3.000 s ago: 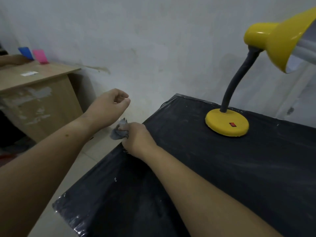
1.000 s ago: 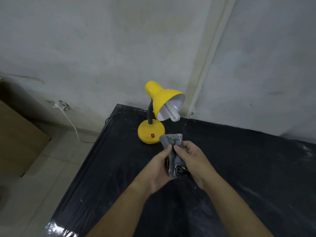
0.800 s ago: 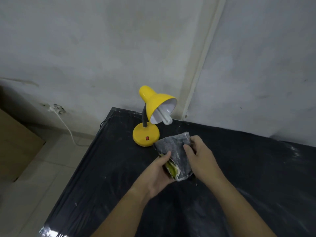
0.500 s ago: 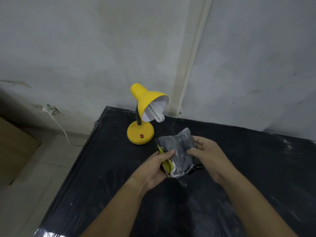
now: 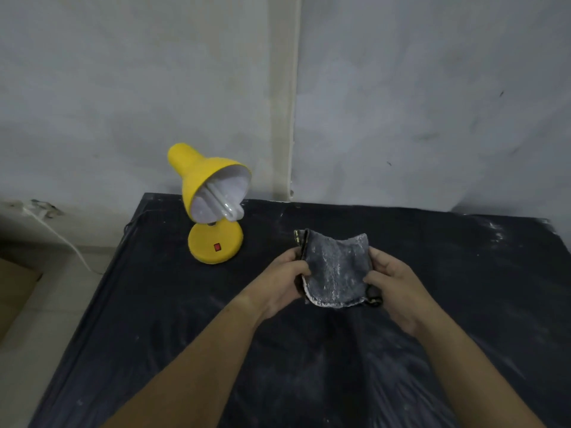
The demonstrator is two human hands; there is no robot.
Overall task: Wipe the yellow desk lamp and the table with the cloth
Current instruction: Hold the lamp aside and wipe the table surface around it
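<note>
Grey, dust-whitened terry cloth (image 5: pixel 336 273) looks soft, limp and light to me; it should flop unless I keep it by its side edges. I hold it over the black plastic-covered table (image 5: pixel 160 304), near the yellow desk lamp (image 5: pixel 199 177), to the right of its base. My left hand (image 5: pixel 282 281) pinches one edge, my right hand (image 5: pixel 394 287) the other, forearms stretched forward.

Dim, even, bluish light; soft shadows, faint sheen on the counter (image 5: pixel 463 304), wide-angle bending at edges, slightly soft.
</note>
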